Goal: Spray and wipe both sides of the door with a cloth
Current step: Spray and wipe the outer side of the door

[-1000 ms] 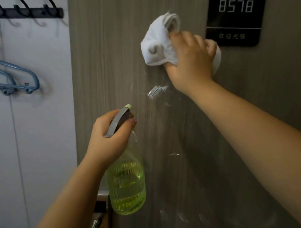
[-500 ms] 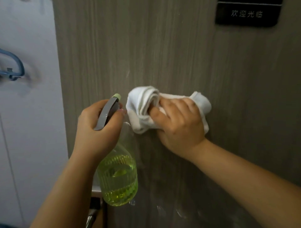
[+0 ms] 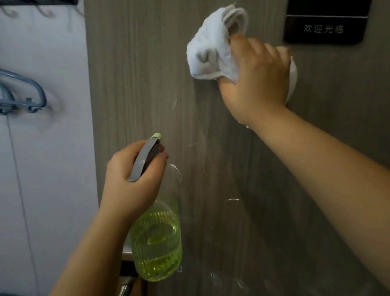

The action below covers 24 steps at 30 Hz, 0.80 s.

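The grey wood-grain door (image 3: 242,160) fills most of the view, with wet streaks and droplets on its face. My right hand (image 3: 257,80) grips a bunched white cloth (image 3: 209,50) and presses it against the door high up, just left of the black number plate. My left hand (image 3: 130,179) holds the neck of a clear spray bottle (image 3: 156,238) with yellow-green liquid; its grey trigger head points up toward the door. The bottle hangs close to the door's left edge, below the cloth.
A black plate (image 3: 325,27) with white characters is fixed to the door at the top right. Left of the door is a white wall (image 3: 42,190) with a blue-grey hanger (image 3: 25,95) and dark hooks (image 3: 40,2) above. A metal handle (image 3: 125,285) shows at the bottom.
My right hand swept the cloth down to the middle of the door beside the bottle, then back up to beside the plate. The left hand kept its hold on the bottle.
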Available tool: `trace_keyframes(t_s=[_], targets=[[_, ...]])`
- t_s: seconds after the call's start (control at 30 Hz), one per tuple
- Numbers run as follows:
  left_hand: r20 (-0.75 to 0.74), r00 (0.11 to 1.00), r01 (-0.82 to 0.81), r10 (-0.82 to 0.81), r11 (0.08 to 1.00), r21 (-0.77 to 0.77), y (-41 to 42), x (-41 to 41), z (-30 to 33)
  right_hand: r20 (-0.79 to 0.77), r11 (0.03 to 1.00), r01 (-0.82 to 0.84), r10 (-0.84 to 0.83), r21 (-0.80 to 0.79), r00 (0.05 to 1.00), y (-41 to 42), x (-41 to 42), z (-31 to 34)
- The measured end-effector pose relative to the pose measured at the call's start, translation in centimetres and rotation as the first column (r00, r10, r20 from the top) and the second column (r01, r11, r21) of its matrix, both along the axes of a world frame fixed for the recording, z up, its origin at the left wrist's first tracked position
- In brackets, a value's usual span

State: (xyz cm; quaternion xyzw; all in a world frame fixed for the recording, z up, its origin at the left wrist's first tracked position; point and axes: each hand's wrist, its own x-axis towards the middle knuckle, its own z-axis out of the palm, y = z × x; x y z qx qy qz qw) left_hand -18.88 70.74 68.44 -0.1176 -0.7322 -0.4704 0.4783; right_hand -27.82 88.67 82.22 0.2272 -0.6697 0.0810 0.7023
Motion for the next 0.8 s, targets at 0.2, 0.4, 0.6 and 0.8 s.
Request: trace_keyframes(t_s=[0.2, 0.4, 0.6, 0.8], targets=[[-0.001, 1.000, -0.026, 0.026, 0.999, 0.026, -0.6, -0.5, 0.0, -0.051, 0.969, -0.052, 0.066, 0.240, 0.997, -1.7, 0.2, -5.7], [-0.014, 0.997, -0.079, 0.079, 0.996, 0.038, -1.6, 0.1, -0.5, 0.008, 0.920, -0.138, 0.146, 0.366, 0.989, -2.0, 0.6, -11.9], [-0.006, 0.994, -0.112, 0.112, 0.993, 0.020, -2.2, 1.6, -0.7, 0.052, 0.907, -0.164, 0.156, 0.388, 0.986, -1.3, 1.0, -13.7], [0.023, 0.996, -0.089, 0.090, 0.996, -0.023, -2.6, 2.7, -0.5, 0.243, 0.939, -0.322, 0.288, 0.118, 0.926, 0.1, 2.4, -12.3]])
